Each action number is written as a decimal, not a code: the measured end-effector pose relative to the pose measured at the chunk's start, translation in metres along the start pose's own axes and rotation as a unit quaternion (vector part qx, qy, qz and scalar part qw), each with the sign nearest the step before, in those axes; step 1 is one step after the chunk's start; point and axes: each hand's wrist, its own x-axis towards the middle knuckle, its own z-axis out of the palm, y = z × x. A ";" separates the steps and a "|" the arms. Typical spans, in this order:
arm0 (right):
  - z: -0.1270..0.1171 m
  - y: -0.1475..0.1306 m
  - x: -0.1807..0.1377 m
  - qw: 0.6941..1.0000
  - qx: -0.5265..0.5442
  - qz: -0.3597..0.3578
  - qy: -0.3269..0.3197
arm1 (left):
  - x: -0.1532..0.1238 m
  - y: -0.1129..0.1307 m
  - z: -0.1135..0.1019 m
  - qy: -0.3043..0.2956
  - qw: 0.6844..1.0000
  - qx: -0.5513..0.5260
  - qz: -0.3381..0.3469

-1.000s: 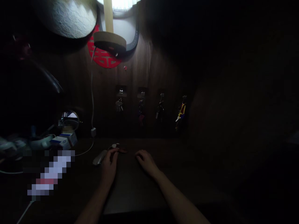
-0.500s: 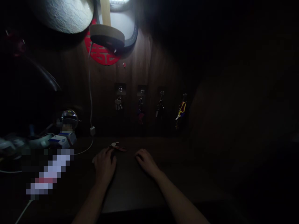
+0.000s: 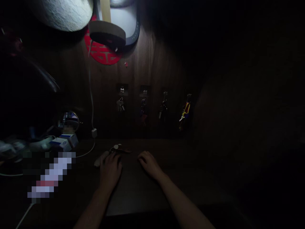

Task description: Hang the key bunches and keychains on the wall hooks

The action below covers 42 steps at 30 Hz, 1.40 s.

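Note:
My left hand (image 3: 111, 168) rests palm down on the dark wooden desk (image 3: 133, 197), fingers spread and bent, with nothing visible held in them. Just beyond its fingertips lies a bunch of keys (image 3: 117, 147) with a pale oval fob (image 3: 102, 158) to the hand's left. Whether the fingertips touch the bunch is too dim to tell. To the right, my right hand (image 3: 149, 164) also lies on the desk, loosely curled with the thumb a little apart from the fingers. I see nothing in it, though its palm is hidden.
On the back panel hang a silver key bunch (image 3: 120, 105), a reddish key set (image 3: 143, 116), dark keys (image 3: 163, 109) and a yellow-corded set (image 3: 185, 112). Small boxes (image 3: 62, 143) and a white cable (image 3: 92, 108) are at left. A lamp shade (image 3: 69, 14) hangs above.
My left hand has shifted slightly right and back, uncovering more of the oval fob. My right hand stays in place. The camera view has moved slightly.

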 end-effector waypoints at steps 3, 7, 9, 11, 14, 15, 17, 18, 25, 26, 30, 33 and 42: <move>0.001 0.001 0.000 1.000 0.002 -0.003 0.005 | 0.000 0.001 0.003 -0.008 1.000 -0.021 0.022; 0.001 0.001 0.000 0.999 0.025 -0.012 0.024 | 0.000 0.001 0.007 -0.038 0.995 -0.069 0.054; 0.001 0.001 0.000 0.998 0.043 -0.010 0.033 | 0.000 0.002 0.008 -0.054 0.990 -0.105 0.081; 0.001 0.000 -0.001 0.998 0.058 -0.008 0.039 | -0.002 0.003 0.009 -0.065 0.982 -0.142 0.111; 0.001 0.002 0.000 0.997 0.065 -0.009 0.049 | -0.003 0.005 0.009 -0.084 0.966 -0.196 0.142; 0.002 0.003 0.000 0.996 0.063 -0.005 0.059 | -0.003 0.005 0.008 -0.088 0.961 -0.215 0.147; 0.003 0.007 0.001 0.994 0.055 0.019 0.092 | -0.002 0.005 0.007 -0.084 0.955 -0.255 0.128; 0.003 0.008 0.001 0.992 0.051 0.036 0.109 | -0.001 0.005 0.006 -0.076 0.953 -0.274 0.101; 0.000 0.001 0.000 0.992 -0.005 0.067 0.111 | 0.004 -0.005 0.013 -0.008 0.966 -0.257 -0.021; 0.000 -0.002 -0.001 0.993 -0.015 0.064 0.103 | 0.003 -0.005 0.015 -0.021 0.970 -0.242 0.009; -0.001 -0.007 -0.002 0.992 -0.047 0.082 0.083 | -0.002 0.002 0.015 -0.078 0.967 -0.195 0.142; -0.001 -0.008 -0.001 0.990 -0.067 0.102 0.067 | -0.004 0.009 0.007 -0.104 0.958 -0.188 0.191; -0.007 -0.021 -0.002 0.997 -0.036 0.072 0.010 | -0.003 0.013 -0.003 -0.100 0.949 -0.260 0.149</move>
